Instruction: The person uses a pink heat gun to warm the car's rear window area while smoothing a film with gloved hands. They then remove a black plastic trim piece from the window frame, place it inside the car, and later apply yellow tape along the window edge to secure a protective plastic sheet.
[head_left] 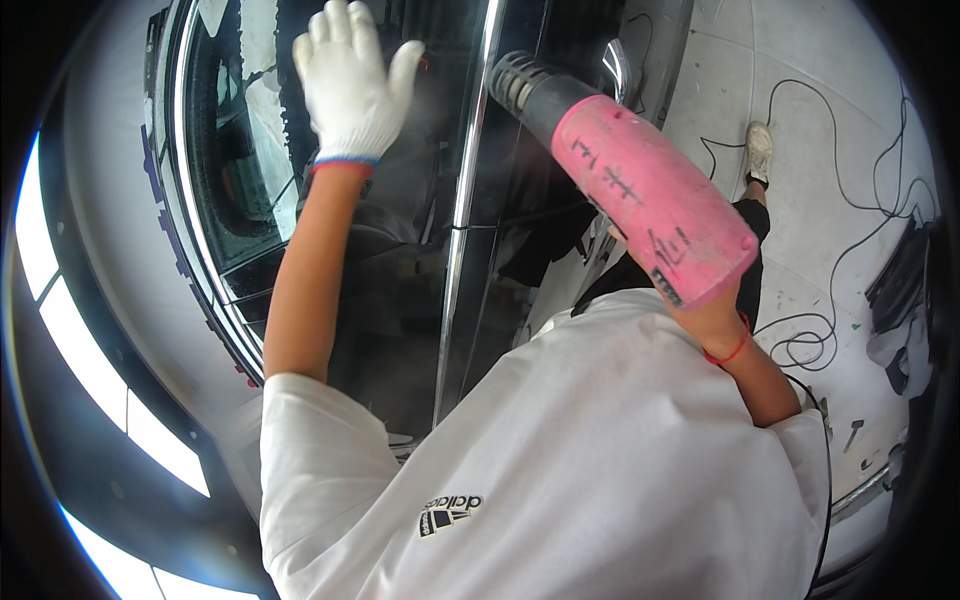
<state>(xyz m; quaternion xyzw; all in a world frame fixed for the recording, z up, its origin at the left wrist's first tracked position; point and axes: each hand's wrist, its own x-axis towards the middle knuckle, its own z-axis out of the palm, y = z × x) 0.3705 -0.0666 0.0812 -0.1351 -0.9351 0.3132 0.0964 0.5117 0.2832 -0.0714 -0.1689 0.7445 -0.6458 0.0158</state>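
Note:
My left hand (pixel 352 85), in a white knit glove with a blue and red cuff, is stretched out flat with its fingers apart over the glossy black car body (pixel 395 290). Whether the palm touches the surface cannot be told. My bare right hand (pixel 712 318) is wrapped round a pink heat gun (pixel 650 190), mostly hidden beneath its body. The gun's dark, slotted nozzle (pixel 522 88) points up and left, toward the chrome strip (pixel 462 190) on the car and the gloved hand.
A car window (pixel 235 130) with chrome edging lies to the left. Beyond the nozzle is a chrome handle (pixel 615 68). Thin black cable (pixel 830 190) loops over the pale floor (pixel 720 70), near a shoe (pixel 759 150). Dark cloth (pixel 900 290) is heaped at the right.

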